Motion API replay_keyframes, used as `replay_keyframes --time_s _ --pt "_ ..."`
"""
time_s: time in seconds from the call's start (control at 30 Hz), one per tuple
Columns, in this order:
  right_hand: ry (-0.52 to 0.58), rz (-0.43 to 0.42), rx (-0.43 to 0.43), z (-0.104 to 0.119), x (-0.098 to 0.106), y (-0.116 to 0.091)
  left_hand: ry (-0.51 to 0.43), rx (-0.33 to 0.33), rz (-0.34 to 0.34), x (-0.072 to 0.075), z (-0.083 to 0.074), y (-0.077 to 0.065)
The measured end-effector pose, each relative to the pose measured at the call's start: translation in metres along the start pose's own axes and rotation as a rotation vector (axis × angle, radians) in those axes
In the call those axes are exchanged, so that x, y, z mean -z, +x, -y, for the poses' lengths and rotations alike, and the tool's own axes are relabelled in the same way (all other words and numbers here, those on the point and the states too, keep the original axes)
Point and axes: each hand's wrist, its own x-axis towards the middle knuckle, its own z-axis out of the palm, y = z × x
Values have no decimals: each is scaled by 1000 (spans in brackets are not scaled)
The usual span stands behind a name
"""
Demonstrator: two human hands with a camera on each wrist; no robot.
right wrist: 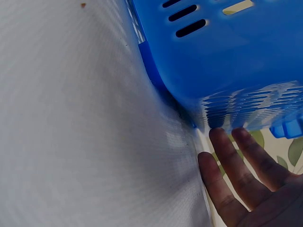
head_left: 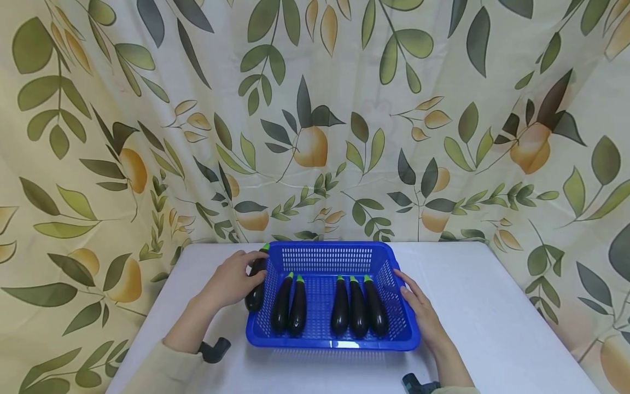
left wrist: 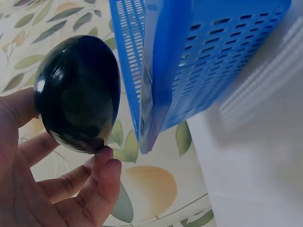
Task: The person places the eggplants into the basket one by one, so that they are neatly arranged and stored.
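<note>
My left hand (head_left: 235, 280) grips a dark eggplant (head_left: 256, 293) by its upper part, just outside the left rim of a blue plastic basket (head_left: 320, 343). In the left wrist view, the rounded end of this eggplant (left wrist: 78, 94) points toward the camera, with the fingers curled around its side. At the basket's right side, my right hand (head_left: 422, 309) rests against the rim; its fingers (right wrist: 241, 175) look nearly straight in the right wrist view. Inside lie two eggplants (head_left: 289, 306) at the left and three eggplants (head_left: 359, 309) at the right, green stems pointing away.
The basket stands on a white-covered table (head_left: 484, 317). Behind and to both sides hangs a curtain (head_left: 344, 137) printed with leaves and fruit. Black wrist mounts (head_left: 215, 350) show near both sleeves.
</note>
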Motion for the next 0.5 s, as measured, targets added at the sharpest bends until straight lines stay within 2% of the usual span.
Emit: replay_keyframes --time_s 0.5 --pt "7 -3 -6 -1 0 1 -10 -6 21 -9 -10 4"
